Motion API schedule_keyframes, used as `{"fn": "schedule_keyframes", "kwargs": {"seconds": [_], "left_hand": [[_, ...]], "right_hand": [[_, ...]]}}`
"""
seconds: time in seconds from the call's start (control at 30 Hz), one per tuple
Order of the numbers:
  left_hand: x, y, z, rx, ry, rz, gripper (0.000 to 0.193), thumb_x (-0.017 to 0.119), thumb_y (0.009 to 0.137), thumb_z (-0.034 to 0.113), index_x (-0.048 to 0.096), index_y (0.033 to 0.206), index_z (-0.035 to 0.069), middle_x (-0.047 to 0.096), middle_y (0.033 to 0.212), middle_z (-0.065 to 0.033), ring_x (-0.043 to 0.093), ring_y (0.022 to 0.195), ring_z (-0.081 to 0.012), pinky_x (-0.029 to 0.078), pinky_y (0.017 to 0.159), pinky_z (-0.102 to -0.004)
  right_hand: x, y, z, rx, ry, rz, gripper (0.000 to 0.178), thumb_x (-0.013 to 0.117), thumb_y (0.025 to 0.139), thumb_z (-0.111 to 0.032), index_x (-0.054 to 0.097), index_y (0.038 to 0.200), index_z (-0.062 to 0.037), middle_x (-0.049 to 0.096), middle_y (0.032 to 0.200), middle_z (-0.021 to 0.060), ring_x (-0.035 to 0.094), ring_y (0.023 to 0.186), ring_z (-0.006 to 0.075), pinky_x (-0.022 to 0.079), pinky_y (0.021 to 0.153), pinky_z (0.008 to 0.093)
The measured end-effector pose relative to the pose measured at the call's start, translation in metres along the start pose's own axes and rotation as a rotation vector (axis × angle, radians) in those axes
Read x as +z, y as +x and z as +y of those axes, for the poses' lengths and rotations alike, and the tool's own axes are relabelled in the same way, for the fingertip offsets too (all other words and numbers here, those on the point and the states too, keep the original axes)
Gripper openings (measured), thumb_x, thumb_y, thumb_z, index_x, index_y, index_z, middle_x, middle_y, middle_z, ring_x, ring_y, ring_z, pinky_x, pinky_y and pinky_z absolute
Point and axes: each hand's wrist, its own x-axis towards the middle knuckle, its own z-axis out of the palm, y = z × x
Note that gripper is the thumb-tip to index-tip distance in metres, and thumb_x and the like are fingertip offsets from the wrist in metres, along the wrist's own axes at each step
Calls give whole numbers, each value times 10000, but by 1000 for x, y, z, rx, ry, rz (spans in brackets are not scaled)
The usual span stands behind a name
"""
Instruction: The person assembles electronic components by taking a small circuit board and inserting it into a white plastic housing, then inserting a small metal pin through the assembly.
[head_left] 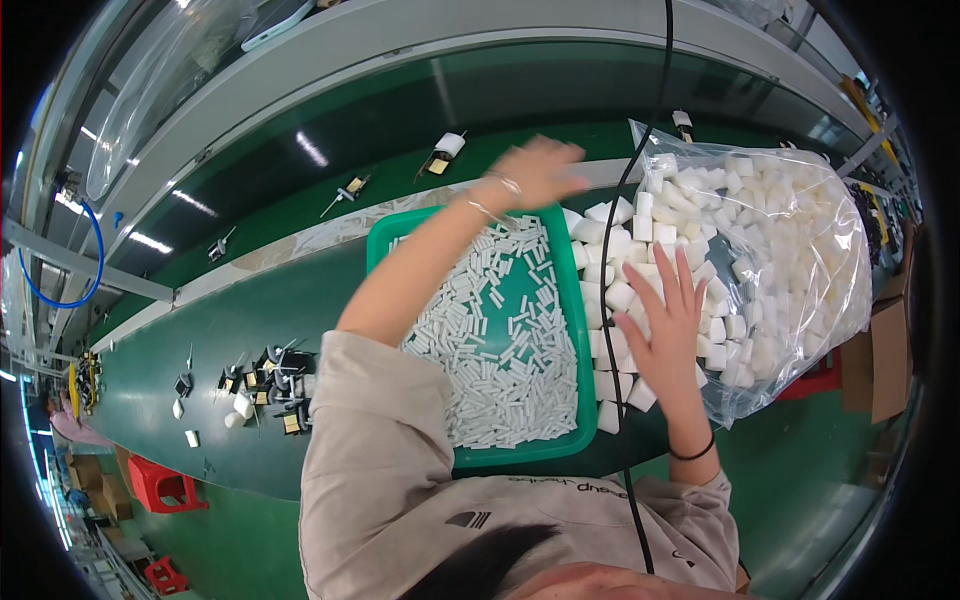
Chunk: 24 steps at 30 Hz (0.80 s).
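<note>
Bright green rectangular plastic tray point(520, 456), slim white tubes point(510, 415) — chunky off-white blocks point(641, 395) — dark green desk point(245, 300), beige cloth shirt point(375, 410) with dark print

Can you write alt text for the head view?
A person's right hand is spread over white blocks beside a clear bag; the blurred left hand is near the far edge of a green tray of small white pieces.

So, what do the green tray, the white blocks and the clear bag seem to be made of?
Green tray: probably moulded plastic, smooth, with rounded corners. White blocks: perhaps foam, matte with soft-looking edges, though I cannot be sure. Clear bag: likely thin plastic film, glossy; creases and reflections show.
</note>
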Motion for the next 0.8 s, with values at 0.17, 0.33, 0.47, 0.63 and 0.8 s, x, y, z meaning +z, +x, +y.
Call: {"fn": "schedule_keyframes", "kwargs": {"seconds": [0.17,0.33,0.47,0.63,0.8], "left_hand": [[-54,-98,-118,-961,647,151,497,566,757,484,543,1083,110,503,1150,-100,444,1089,-271,406,817,-415],[-52,-143,-147,-955,557,-86,437,662,697,384,557,1025,115,600,1009,-110,541,1004,-255,462,774,-355],[-64,-157,-132,-990,326,186,457,712,638,336,535,971,78,622,904,-123,604,853,-272,481,724,-354],[-98,-211,-111,-756,-267,709,434,764,609,232,542,921,29,613,803,-84,585,705,-157,468,624,-256],[-117,-237,28,-642,-989,761,279,650,743,74,575,1008,36,599,927,-65,563,730,-100,480,590,-203]], "right_hand": [[29,42,22,-26,-34,25,463,585,775,-253,480,1215,-151,336,1338,110,222,1288,286,149,998,569],[73,80,-17,-225,30,-93,404,576,779,-241,518,1165,-134,384,1293,129,260,1269,278,191,1005,533],[99,100,-42,-494,151,-121,199,541,739,-136,576,930,-92,534,1020,89,461,1055,255,377,881,423],[119,114,-53,-788,180,-74,73,503,689,-51,547,738,-82,549,786,56,554,813,219,485,627,319],[117,120,-48,-763,50,-182,125,511,705,-71,568,815,-92,563,781,55,562,823,212,492,647,302]]}}
